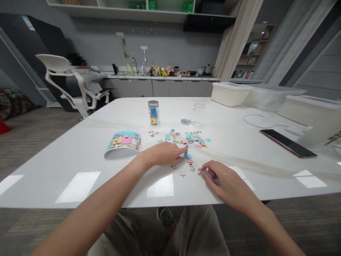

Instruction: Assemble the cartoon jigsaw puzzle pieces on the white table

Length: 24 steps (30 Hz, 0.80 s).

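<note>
My left hand (168,153) reaches over the table from the left. Its index finger stretches out to the top of a short joined strip of jigsaw pieces (190,163), with the thumb a little apart below. In a pinch between thumb and index finger, my right hand (222,177) has a small jigsaw piece (199,172) at the table surface, just right of the strip. A pale loose piece (182,172) lies left of the strip. Behind the hands is a scattered pile of colourful jigsaw pieces (193,138). The curved cartoon picture sheet (125,139) lies to the left.
A cartoon-labelled can (153,113) stands behind the pieces. Near it are a round metal lid (185,121) and a clear jar (198,113). To the right lie a phone (287,142) and a white cable; lidded boxes (230,95) stand beyond. A person sits in a white chair (54,64) at far left.
</note>
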{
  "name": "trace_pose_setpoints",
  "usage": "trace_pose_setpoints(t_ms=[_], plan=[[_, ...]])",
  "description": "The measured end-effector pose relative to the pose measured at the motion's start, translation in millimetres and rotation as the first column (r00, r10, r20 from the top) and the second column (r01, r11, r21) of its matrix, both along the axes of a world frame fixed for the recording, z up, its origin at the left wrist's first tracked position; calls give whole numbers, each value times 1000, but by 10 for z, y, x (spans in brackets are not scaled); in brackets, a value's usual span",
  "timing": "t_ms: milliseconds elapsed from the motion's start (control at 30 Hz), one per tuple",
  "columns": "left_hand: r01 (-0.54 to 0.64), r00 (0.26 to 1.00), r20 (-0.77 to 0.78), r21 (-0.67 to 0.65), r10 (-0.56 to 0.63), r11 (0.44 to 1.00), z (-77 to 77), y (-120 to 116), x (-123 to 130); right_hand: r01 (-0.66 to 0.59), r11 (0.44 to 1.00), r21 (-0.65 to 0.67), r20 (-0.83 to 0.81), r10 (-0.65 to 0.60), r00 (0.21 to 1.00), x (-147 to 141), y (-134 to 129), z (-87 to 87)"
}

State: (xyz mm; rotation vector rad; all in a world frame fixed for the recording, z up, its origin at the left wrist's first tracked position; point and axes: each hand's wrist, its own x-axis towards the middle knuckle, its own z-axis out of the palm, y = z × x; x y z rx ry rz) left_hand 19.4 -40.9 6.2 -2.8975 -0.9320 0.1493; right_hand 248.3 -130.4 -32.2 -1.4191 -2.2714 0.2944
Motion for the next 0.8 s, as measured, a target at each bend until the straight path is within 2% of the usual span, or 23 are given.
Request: trace_pose_setpoints(t_ms=[567, 800], plan=[[-22, 1000, 9, -51, 23, 998, -17, 14, -2, 0, 1000, -15, 21, 0, 1000, -2, 0, 6], [-28, 1000, 5, -51, 29, 998, -7, 11, -6, -33, 999, 29, 20, 32, 999, -8, -10, 24]])
